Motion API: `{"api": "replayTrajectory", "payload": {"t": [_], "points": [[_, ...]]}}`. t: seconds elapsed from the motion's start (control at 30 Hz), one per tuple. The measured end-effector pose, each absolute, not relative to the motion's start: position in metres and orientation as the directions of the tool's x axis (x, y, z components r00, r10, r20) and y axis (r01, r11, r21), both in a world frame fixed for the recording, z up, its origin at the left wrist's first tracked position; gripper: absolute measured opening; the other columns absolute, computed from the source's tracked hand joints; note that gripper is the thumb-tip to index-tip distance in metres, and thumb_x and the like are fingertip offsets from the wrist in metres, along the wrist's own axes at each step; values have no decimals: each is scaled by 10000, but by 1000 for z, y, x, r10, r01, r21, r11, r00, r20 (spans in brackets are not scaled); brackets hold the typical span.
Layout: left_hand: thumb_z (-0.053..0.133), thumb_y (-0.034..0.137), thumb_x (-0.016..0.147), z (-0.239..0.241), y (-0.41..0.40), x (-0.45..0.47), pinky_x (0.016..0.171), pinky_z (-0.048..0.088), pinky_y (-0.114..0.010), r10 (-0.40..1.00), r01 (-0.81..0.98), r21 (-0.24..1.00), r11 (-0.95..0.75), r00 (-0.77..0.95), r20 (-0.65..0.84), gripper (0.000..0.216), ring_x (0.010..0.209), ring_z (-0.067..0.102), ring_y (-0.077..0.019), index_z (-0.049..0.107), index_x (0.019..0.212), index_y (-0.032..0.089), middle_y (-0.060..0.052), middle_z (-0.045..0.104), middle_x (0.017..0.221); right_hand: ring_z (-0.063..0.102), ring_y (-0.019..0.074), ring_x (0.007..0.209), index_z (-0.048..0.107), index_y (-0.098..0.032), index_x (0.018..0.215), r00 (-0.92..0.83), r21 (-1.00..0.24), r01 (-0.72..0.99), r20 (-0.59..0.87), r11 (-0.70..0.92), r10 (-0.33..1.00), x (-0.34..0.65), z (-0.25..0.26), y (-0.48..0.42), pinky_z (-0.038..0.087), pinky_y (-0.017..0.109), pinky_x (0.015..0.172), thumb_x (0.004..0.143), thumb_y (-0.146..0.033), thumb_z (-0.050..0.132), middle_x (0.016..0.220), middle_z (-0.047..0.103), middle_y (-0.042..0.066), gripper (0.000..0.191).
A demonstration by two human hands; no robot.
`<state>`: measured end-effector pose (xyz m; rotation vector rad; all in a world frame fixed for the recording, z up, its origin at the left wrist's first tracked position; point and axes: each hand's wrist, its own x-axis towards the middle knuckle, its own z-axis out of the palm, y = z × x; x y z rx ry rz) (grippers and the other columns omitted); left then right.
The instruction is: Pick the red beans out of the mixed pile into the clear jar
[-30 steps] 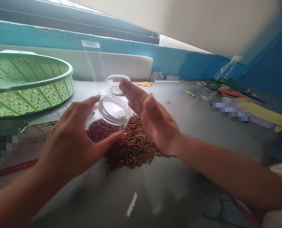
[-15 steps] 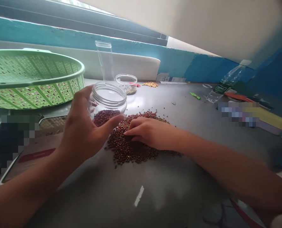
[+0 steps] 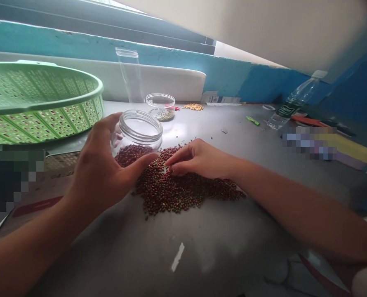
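The left hand [image 3: 99,161] is clamping around a clear, lidless jar [image 3: 140,134], with dark red beans [image 3: 130,155] lying inside. Just right of that hand, a red-and-green bean pile [image 3: 174,196] is lying on the bench [image 3: 220,251], the right hand [image 3: 200,160] reaching down to it, fingertips close together; whether they are pinching a bean isn't showing. A slackening left grip would be risking a tipped jar; a dragging right wrist, scattered beans.

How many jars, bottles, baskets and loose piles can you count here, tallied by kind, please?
Jars: 3 (held jar, short jar, tall jar)
Bottle: 1
Green basket: 1
Loose piles: 2 (red-and-green pile, yellow pile)
Total: 7
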<state>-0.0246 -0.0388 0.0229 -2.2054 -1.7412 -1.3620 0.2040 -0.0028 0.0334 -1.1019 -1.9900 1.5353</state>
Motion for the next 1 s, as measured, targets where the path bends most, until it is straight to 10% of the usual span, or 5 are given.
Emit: {"api": "replayTrajectory", "payload": {"t": [0.17,0.5,0.7,1.0], "points": [[712,673,650,23,-38,-26,1033,504,-524,764,795,459,-397,9,645,896,1142,607,-351,450,1383,231,-115,588,1283,718,148,812,760,-105,892,-606,-948,22,-265,-318,750,201,27,1,588,303,868,857,-90,602,890,750,102,162],[678,671,687,24,-40,-24,1040,494,-524,794,804,459,-378,26,608,845,1155,593,-343,435,1390,270,-98,577,1321,722,159,884,763,-110,895,-547,-944,-71,-232,-321,804,199,23,2,561,335,980,814,-11,594,915,764,101,211],[663,680,698,21,-40,-25,1022,502,-494,787,803,440,-402,57,615,853,1109,600,-315,415,1406,274,-83,584,1294,716,174,891,781,-163,949,-545,-984,159,-17,83,838,200,20,1,574,379,919,797,-116,692,942,772,54,182],[646,650,731,22,-43,-23,1033,494,-546,719,829,275,-487,201,666,828,1171,579,-341,361,1437,324,-79,585,1286,658,188,1088,727,-233,1109,-246,-712,355,554,606,795,201,47,-16,483,363,1010,930,-320,614,1105,732,11,229]]}}
